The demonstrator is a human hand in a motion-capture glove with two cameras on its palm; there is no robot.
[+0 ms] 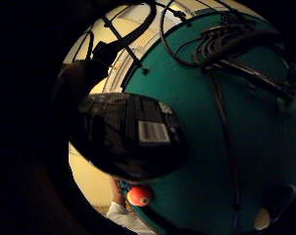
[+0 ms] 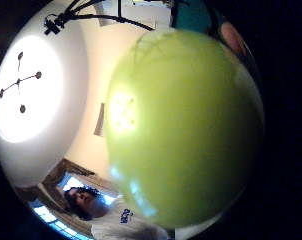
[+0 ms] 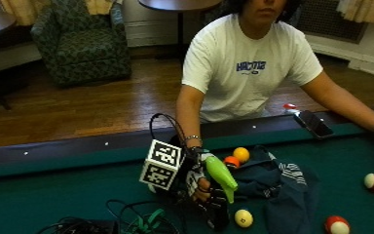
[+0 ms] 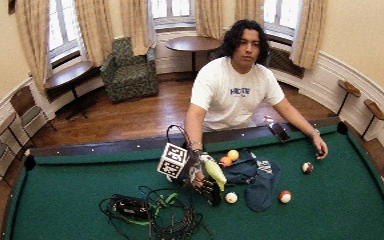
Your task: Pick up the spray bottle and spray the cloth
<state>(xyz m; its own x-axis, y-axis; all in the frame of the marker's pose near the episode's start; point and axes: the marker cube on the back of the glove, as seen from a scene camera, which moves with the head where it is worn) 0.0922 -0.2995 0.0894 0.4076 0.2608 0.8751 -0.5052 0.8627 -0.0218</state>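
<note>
Gloved right hand is gripping the green spray bottle at frame centre; nozzle needs aiming right at the navy cloth before squeezing

A lime-green spray bottle is held tilted just above the felt, right beside a dark blue cloth that's crumpled on the table.

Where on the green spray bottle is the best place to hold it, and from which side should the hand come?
Probably around the narrow neck just under the spray head, coming from behind, opposite the nozzle. The spray bottle is slim and tapered, and the gloved right hand grips it now at its lower end, beside the dark blue cloth. A grip near the head would likely leave a finger free for the trigger.
</note>
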